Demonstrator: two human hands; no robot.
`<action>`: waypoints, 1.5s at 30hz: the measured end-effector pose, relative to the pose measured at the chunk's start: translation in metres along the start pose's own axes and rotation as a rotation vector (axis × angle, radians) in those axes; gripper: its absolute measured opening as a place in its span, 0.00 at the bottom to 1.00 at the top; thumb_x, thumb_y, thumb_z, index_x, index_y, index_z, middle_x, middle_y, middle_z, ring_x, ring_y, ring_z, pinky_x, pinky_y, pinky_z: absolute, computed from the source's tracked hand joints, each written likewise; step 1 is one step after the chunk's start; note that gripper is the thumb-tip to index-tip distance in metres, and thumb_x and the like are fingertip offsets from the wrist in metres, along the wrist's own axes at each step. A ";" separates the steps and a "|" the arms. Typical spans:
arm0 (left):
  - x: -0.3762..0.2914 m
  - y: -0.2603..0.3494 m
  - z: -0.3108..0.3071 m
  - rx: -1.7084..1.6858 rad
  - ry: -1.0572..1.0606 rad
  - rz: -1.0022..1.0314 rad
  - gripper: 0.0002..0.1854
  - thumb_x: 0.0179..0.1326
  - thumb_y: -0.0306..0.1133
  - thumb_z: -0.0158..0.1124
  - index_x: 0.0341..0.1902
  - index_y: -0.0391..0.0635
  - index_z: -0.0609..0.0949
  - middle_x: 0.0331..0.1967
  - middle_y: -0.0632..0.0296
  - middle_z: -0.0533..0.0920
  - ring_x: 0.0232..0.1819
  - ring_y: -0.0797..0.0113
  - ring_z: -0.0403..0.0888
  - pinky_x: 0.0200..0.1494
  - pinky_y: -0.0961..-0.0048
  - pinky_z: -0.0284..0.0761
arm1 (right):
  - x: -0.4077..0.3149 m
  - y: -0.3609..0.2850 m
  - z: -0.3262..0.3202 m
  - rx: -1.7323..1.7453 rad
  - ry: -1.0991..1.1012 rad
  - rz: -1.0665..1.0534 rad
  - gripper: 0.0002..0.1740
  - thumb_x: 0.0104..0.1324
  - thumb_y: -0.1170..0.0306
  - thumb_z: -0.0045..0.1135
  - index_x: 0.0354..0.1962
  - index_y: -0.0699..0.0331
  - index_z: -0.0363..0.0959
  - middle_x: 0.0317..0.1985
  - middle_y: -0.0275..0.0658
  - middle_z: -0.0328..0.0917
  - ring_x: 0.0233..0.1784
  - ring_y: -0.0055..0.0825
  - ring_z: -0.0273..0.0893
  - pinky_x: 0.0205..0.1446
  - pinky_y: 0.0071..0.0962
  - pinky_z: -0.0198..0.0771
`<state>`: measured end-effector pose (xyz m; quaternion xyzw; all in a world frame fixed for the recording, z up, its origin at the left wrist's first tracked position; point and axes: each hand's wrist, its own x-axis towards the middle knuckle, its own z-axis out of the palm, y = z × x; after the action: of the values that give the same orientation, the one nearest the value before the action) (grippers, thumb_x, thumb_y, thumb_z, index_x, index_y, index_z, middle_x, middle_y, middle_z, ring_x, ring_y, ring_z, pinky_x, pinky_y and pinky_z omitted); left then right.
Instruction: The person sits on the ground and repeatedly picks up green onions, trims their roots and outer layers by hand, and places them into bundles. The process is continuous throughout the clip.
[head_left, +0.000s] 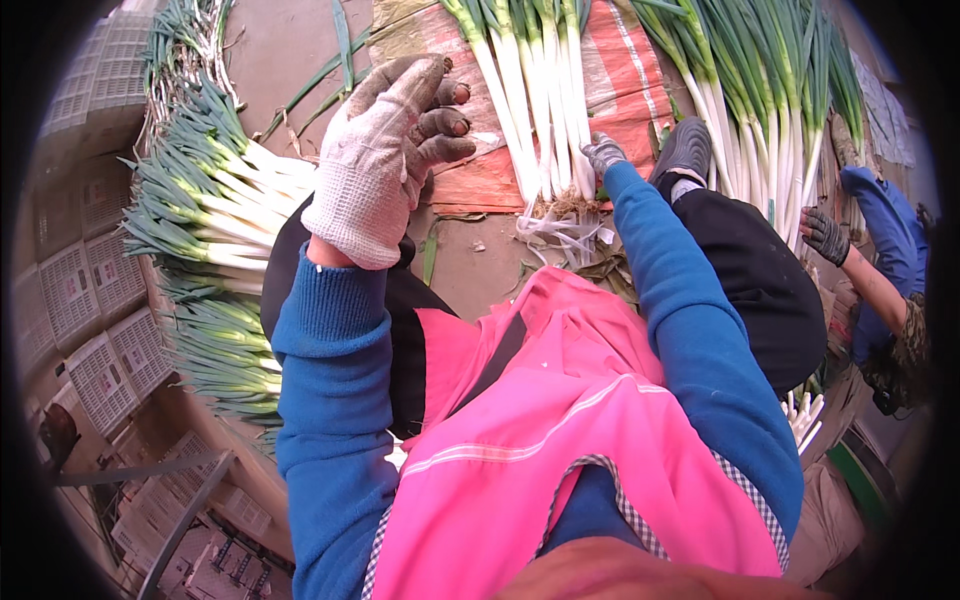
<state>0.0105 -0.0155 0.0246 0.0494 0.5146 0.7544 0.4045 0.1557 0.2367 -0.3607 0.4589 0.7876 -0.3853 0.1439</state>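
Note:
My left hand (397, 150), in a soiled white knit glove with bare fingertips, is raised over my left knee. Its fingers are curled but apart, and nothing shows in them. Farther to the right, my gloved right hand (604, 152) touches the outermost white stalk of a loose bunch of long green onions (551, 97). Whether those fingers close around the stalk cannot be told. The bunch lies roots towards me on a red and white woven plastic sheet (480, 184). White plastic strips (562, 232) lie just below the roots.
Piled green onions (232, 202) line my left side, beside stacked plastic crates (105, 292). More long green onions (757, 127) lie at right, past my shoe (684, 150). A co-worker's gloved hand (825, 236) touches that pile. A metal frame (184, 517) stands lower left.

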 end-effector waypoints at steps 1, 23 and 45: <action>0.002 0.000 -0.003 -0.004 0.056 -0.035 0.15 0.63 0.33 0.53 0.49 0.37 0.69 0.34 0.53 0.77 0.27 0.70 0.77 0.28 0.76 0.79 | 0.005 0.001 0.005 0.008 0.001 0.003 0.32 0.57 0.60 0.56 0.55 0.69 0.62 0.52 0.52 0.69 0.54 0.39 0.70 0.54 0.30 0.65; 0.032 -0.078 0.061 -0.091 -0.049 -0.348 0.13 0.62 0.39 0.54 0.43 0.43 0.72 0.27 0.62 0.74 0.25 0.69 0.75 0.31 0.70 0.79 | -0.322 -0.148 -0.120 0.748 -0.266 -0.517 0.18 0.60 0.66 0.53 0.45 0.66 0.65 0.20 0.30 0.68 0.16 0.15 0.65 0.19 0.16 0.63; -0.254 0.033 -0.177 -0.411 0.323 0.784 0.10 0.63 0.35 0.48 0.25 0.51 0.66 0.18 0.71 0.63 0.16 0.77 0.62 0.18 0.77 0.64 | -0.400 -0.086 -0.105 0.500 -0.195 -0.529 0.14 0.57 0.77 0.56 0.43 0.66 0.72 0.26 0.28 0.72 0.18 0.09 0.58 0.20 0.10 0.52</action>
<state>0.0750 -0.3188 0.0562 0.0411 0.3535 0.9345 0.0053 0.3123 0.0448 -0.0180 0.2217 0.7432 -0.6312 -0.0027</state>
